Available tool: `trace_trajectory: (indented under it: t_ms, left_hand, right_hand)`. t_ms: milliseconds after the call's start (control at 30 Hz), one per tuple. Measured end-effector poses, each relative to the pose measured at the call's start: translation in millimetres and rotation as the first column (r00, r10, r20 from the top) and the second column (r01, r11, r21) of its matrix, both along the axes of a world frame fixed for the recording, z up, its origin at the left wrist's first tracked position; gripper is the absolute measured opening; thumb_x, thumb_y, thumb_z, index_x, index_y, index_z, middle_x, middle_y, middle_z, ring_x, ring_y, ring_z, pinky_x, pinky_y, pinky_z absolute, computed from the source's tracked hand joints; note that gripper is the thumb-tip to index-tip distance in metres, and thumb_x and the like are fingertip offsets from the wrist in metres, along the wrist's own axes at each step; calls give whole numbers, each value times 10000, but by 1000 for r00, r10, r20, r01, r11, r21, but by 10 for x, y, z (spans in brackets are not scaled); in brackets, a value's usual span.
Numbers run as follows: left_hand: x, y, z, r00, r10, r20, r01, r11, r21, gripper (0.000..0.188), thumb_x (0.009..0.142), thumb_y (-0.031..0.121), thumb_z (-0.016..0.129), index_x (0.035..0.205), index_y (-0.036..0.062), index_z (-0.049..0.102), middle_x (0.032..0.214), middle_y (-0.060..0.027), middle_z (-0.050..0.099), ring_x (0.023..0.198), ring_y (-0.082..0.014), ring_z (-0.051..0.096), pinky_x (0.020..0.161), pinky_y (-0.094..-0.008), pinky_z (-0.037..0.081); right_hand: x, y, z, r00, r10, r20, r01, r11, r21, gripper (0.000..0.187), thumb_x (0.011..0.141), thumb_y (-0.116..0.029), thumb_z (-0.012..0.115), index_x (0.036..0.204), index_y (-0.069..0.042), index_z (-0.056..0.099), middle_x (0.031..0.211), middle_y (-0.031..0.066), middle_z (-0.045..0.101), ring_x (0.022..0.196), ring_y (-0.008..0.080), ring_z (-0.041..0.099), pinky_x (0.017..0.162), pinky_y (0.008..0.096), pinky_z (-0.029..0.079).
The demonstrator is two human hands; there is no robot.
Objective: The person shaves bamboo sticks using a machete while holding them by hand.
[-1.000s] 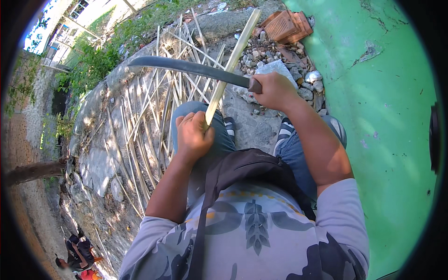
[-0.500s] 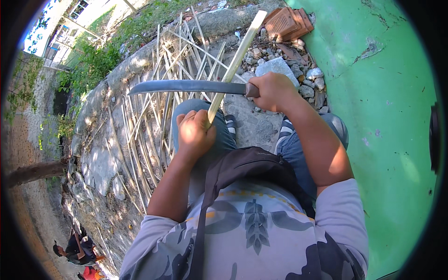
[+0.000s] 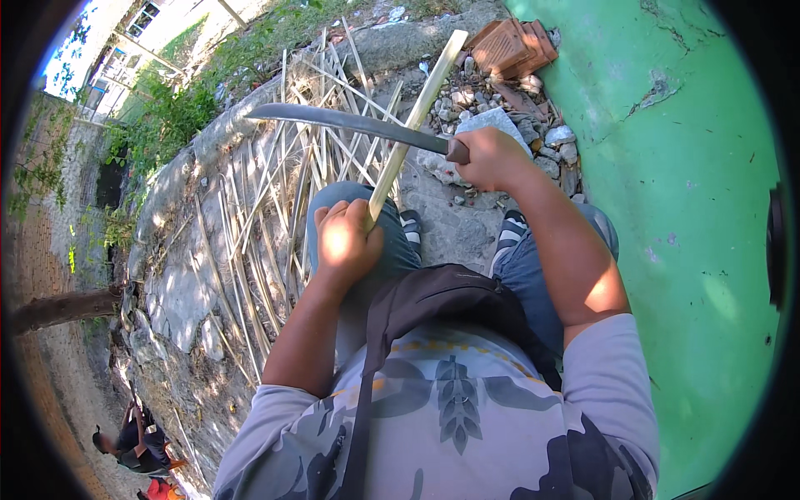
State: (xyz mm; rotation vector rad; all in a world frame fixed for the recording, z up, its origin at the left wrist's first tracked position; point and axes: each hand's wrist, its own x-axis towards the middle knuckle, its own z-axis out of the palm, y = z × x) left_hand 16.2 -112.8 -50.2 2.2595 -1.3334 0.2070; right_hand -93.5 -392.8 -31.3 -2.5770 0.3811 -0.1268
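Note:
My left hand [image 3: 346,239] is closed round the lower end of a pale, flat bamboo strip [image 3: 414,121], above my left knee. The strip slants up and away to the right. In my right hand [image 3: 493,158] is the dark handle of a machete [image 3: 354,124], its long curved blade pointing left. The blade crosses the strip above its middle; whether the edge touches it I cannot tell. Many similar thin strips [image 3: 242,250] lie crisscrossed on the ground beyond and left of my left knee.
Orange-brown clay blocks [image 3: 510,48] and a flat grey stone slab [image 3: 493,125] lie among rubble ahead. A green painted surface [image 3: 683,250] runs along my right. At the far lower left a person [image 3: 142,442] sits; a tree trunk [image 3: 62,308] juts in at left.
The machete has moved slightly up along the strip, and its tip has tilted upward. My left hand and the strip have barely shifted.

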Motion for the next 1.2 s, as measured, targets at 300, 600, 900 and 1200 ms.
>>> trace_trajectory:
  t_ms: [300, 600, 900, 1200]
  left_hand:
    - [-39, -8, 87, 1000, -17, -20, 18, 999, 47, 182, 712, 144, 696, 844, 97, 580, 705, -75, 566, 761, -304, 586, 777, -446, 368]
    - [-32, 58, 96, 999, 25, -30, -22, 996, 85, 183, 719, 141, 695, 857, 92, 585, 708, -79, 566, 766, -308, 591, 781, -444, 368]
    - [-32, 27, 74, 999, 42, -32, -40, 997, 61, 143, 729, 133, 678, 820, 89, 576, 710, -91, 585, 771, -311, 600, 788, -455, 377]
    - [-14, -3, 80, 999, 26, -42, -23, 998, 61, 147, 713, 131, 675, 806, 87, 570, 706, -91, 576, 750, -312, 587, 772, -438, 374]
  right_hand:
    - [-47, 91, 94, 991, 52, -123, -61, 996, -72, 189, 779, -246, 711, 930, -132, 712, 832, 145, 721, 850, 375, 705, 759, 493, 549]
    - [4, 215, 167, 997, 81, -14, -82, 991, -109, 167, 808, -228, 709, 924, -109, 713, 806, 170, 704, 807, 397, 691, 712, 487, 532]
    - [-6, 149, 127, 999, 28, 42, -26, 998, -56, 173, 779, -204, 692, 939, -145, 729, 833, 140, 717, 828, 373, 700, 733, 478, 545]
    - [-23, -117, -72, 990, -92, 106, 91, 996, 12, 176, 783, -232, 742, 920, -123, 723, 797, 166, 702, 788, 385, 693, 699, 481, 533]
